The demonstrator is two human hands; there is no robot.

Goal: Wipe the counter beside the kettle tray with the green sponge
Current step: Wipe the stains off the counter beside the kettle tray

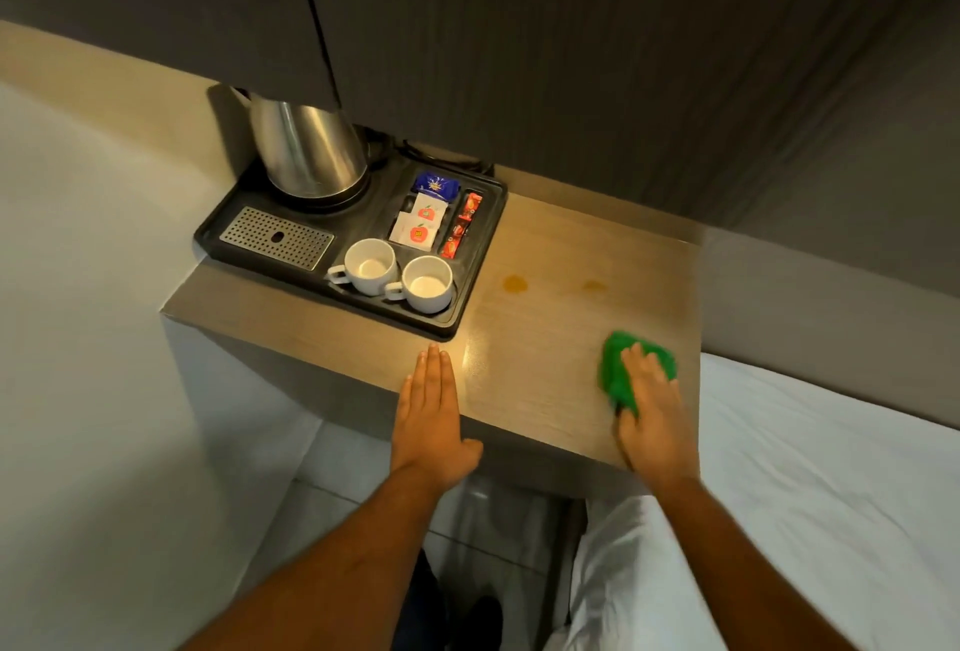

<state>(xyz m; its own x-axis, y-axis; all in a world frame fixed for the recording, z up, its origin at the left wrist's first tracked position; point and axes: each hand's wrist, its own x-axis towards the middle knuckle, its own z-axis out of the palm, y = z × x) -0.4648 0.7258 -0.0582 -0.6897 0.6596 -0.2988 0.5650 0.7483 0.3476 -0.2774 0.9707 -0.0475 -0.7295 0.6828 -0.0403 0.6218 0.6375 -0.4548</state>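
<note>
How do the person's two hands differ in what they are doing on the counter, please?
The left hand lies flat, fingers straight and together, holding nothing; the right hand presses on the green sponge. The left hand sits at the counter's front edge, just before the kettle tray; the right hand is near the counter's right edge. Both are palm-down.

Setting: hotel guest room.
Hospitality tray: black moulded plastic tray (470, 310) on a narrow wood-grain counter (571, 338).
Kettle: brushed steel electric kettle (306, 146) (on its base).
Cups: two white ceramic cups (397, 274).
Sachets: boxed tea and coffee sachets (431, 219).
Bedding: white-sheeted bed (810, 484) just beside the counter.
</note>
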